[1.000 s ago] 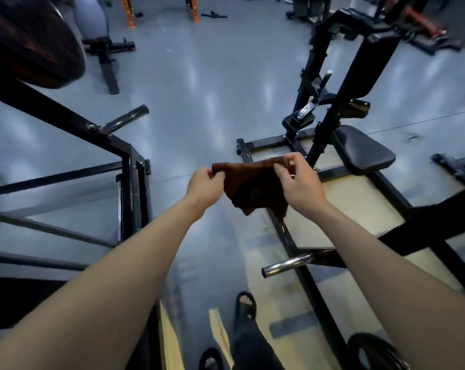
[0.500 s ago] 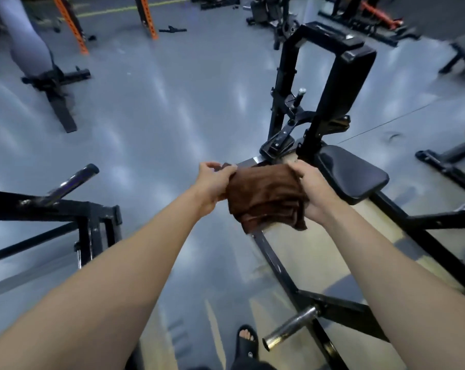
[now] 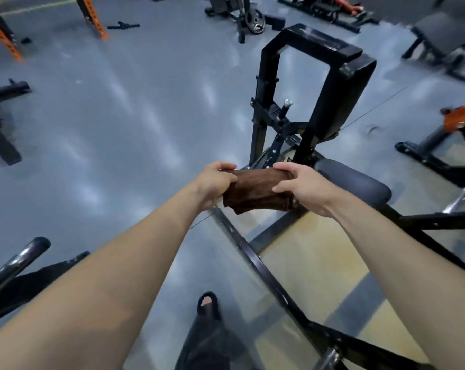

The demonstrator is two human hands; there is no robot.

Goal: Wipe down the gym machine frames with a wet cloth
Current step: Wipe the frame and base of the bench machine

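Through the head camera, I am holding the brown cloth [image 3: 255, 189] out in front of me with both arms stretched forward, above the grey floor [image 3: 113, 124]. My left hand [image 3: 215, 186] is gripping the cloth's left end, its fingers curled over the top edge. My right hand [image 3: 302, 186] is gripping the right end, fingers curled over the top and the thumb pressing against the near face. The cloth is lying folded into a thick band, its long axis running left to right between my two hands, nearly level, with layered folds hanging down at the bottom edge. It is hanging in the air in front of the black machine frame [image 3: 310, 84], not touching it as far as I can tell. The frame's uprights are standing just beyond the cloth, and its padded seat [image 3: 356, 185] is sitting just to the right of my right hand. A black base rail [image 3: 255, 265] is running from under the cloth toward me, alongside my sandalled foot [image 3: 208, 303].
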